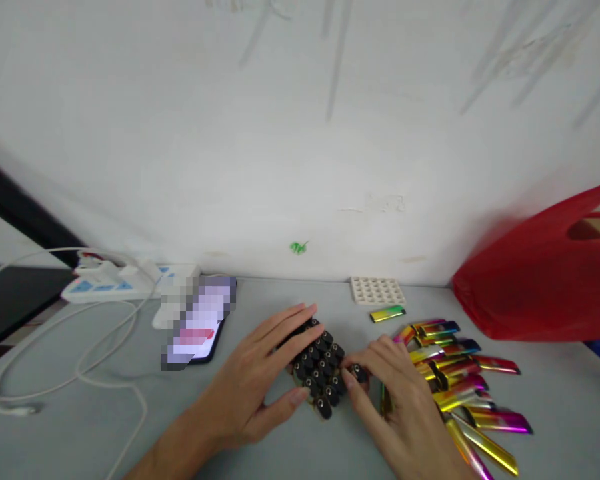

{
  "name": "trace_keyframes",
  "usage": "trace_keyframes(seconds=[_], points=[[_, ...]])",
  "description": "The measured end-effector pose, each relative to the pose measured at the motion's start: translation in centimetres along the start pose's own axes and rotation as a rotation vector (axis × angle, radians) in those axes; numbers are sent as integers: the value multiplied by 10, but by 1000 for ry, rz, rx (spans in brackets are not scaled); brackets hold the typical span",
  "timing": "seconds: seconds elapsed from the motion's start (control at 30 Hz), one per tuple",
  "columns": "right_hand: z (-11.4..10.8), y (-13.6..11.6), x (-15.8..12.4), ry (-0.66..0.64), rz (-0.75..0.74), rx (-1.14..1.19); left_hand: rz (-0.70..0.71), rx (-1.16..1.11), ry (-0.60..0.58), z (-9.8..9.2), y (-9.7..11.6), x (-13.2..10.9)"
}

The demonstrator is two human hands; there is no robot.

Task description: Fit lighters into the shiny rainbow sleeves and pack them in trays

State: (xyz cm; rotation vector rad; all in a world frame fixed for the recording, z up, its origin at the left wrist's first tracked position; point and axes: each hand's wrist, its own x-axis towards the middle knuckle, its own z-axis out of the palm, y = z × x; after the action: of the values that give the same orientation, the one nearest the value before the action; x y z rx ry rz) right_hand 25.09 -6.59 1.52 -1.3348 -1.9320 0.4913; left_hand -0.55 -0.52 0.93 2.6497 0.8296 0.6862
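A tight block of black oval pieces (317,367), each with a small metal ring in its top, sits on the grey table in front of me. My left hand (260,373) reaches over it from the left. Its fingers are stretched and spread across the block's far left side, and the thumb lies at the near left edge. At the block's right side, my right hand (393,393) pinches a single black ringed piece (359,373) between thumb and fingers. Shiny, multicoloured elongated casings (455,367) lie piled just right of that hand.
Behind the hands, a pale tray with a grid of holes (377,291) lies near the wall, with one yellow-green casing (387,314) before it. A red bag (540,280) stands at right. On the left are a phone (203,323), a power strip (115,283) and a looping white cable (113,383).
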Motion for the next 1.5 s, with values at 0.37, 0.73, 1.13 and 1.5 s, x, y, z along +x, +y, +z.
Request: trace_keyframes(seconds=[0.37, 0.73, 1.13, 1.5], points=[[-10, -3, 1, -66, -68, -20, 6, -3, 6, -1, 0, 1], [-6, 11, 1, 17, -251, -239, 6, -10, 12, 0, 0, 1], [-4, 3, 0, 39, -226, -196, -5, -21, 1, 0, 0, -1], [-5, 2, -2, 8, -174, -179, 1, -21, 0, -1, 1, 0]])
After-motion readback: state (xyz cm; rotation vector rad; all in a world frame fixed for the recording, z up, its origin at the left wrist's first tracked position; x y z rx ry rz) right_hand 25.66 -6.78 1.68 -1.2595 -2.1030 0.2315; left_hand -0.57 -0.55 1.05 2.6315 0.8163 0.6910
